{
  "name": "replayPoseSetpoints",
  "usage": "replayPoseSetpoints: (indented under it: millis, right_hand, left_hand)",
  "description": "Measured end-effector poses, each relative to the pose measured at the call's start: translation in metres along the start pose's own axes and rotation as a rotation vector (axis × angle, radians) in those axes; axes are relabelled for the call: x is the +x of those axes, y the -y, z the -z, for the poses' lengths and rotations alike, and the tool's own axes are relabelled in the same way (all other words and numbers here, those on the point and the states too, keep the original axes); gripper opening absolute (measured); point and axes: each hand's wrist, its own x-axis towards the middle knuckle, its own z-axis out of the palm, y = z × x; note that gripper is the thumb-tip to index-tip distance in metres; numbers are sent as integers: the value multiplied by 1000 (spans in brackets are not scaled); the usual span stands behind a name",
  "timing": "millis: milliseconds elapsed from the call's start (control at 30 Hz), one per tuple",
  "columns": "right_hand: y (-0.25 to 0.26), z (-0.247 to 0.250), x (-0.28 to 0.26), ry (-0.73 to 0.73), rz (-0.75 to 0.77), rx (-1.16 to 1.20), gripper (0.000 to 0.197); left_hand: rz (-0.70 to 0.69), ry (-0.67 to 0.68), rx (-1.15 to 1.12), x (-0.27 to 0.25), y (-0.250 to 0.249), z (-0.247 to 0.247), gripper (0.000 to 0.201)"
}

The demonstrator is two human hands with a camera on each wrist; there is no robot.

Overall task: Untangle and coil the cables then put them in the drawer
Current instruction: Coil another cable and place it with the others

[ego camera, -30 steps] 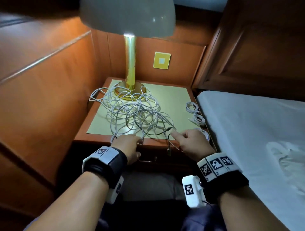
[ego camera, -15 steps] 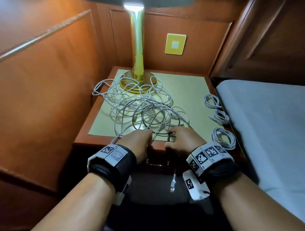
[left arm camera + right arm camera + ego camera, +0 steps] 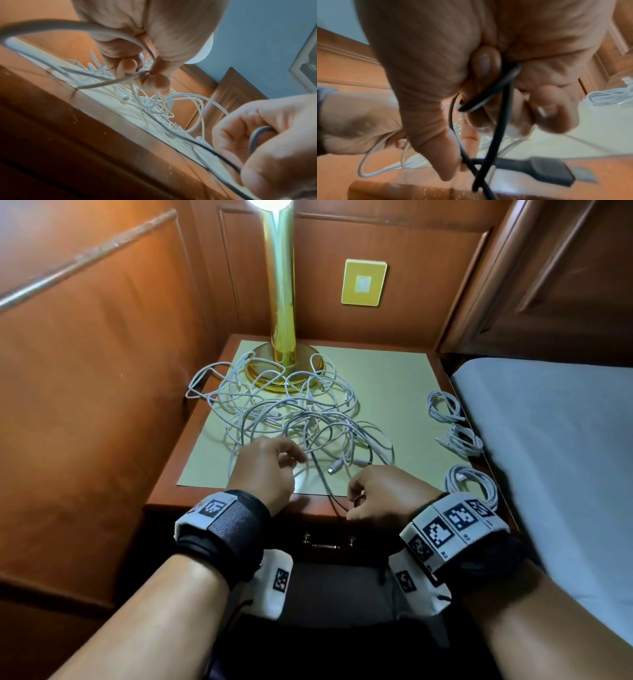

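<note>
A tangle of white cables [image 3: 291, 412] lies on the nightstand top [image 3: 404, 392], spreading from the lamp base toward the front edge. A dark cable [image 3: 325, 484] runs out of the tangle and over the front edge. My right hand [image 3: 383, 498] grips a loop of this dark cable [image 3: 489, 94] in curled fingers; its black plug [image 3: 551, 171] lies on the wood below. My left hand [image 3: 270, 470] sits at the tangle's near side and pinches cables [image 3: 142, 70] between thumb and fingertips. The drawer [image 3: 329, 542] below is closed.
Three coiled white cables [image 3: 462, 436] lie along the nightstand's right edge. A brass lamp [image 3: 282, 337] stands at the back left. A wood panel wall is to the left, a bed [image 3: 555, 446] with a pale sheet to the right.
My left hand has moved forward into the tangle and lifted strands. My right hand has drawn back to the front edge with the dark cable looped in it. The camera tilted down.
</note>
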Motion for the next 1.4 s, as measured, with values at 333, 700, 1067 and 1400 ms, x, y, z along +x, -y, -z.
replayPoseSetpoints:
  millis: [333,700,1067,1400]
  right_hand:
    - [-10,2,-38,-164,74,78,14]
    - [-24,-12,-19,-239,-64,112,30]
    - [-15,-12,3,-295,-200,90,38]
    - [-21,24,-54,-937,74,648,27]
  left_hand:
    - [33,-108,-147,-5,-11,1,21]
    - [3,-37,-50,-7,-12,-2,21]
    - [-60,132,95,-10,-10,-6,19]
    - [-41,132,60,-7,-15,-8,32]
